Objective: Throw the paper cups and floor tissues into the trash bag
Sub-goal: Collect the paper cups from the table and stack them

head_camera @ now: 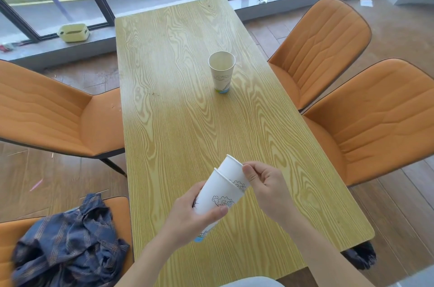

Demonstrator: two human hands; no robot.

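In front of me runs a long wooden table (178,122) with a pale yellow grain, reaching away toward the window. One paper cup (222,72) stands upright on it, past the middle and a little to my right, its mouth open and a blue band at its base. Around the table lies a brown plank floor (58,183). On the floor to my left I see a thin pink strip (36,185), and far off at the right, near the wall, a white scrap of paper (366,2).
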